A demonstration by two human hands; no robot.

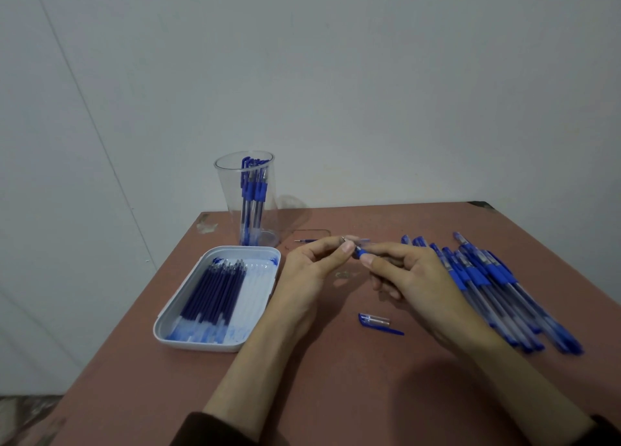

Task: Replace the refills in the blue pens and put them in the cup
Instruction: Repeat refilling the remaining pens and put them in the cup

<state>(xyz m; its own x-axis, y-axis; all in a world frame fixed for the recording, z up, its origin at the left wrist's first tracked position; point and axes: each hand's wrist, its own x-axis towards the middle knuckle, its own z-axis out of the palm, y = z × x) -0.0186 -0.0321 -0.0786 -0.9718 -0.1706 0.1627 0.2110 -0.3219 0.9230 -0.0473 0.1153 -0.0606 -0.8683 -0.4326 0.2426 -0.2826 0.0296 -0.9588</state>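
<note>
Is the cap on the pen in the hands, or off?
Off: the cap lies alone on the table, near the pen.

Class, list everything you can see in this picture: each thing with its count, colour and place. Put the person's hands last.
table: one, reddish brown, fills the lower view
cup: one, clear, far left of the table, several blue pens standing in it
tray: one, white, left, below the cup
refills: a row, dark blue, in the tray
pile of pens: many, blue and clear, right
pen cap: one, blue and clear, centre
loose refill: one, beyond the hands
pen: one, blue grip, held between both hands
left hand: one, on the pen's tip
right hand: one, on the pen's barrel
</note>
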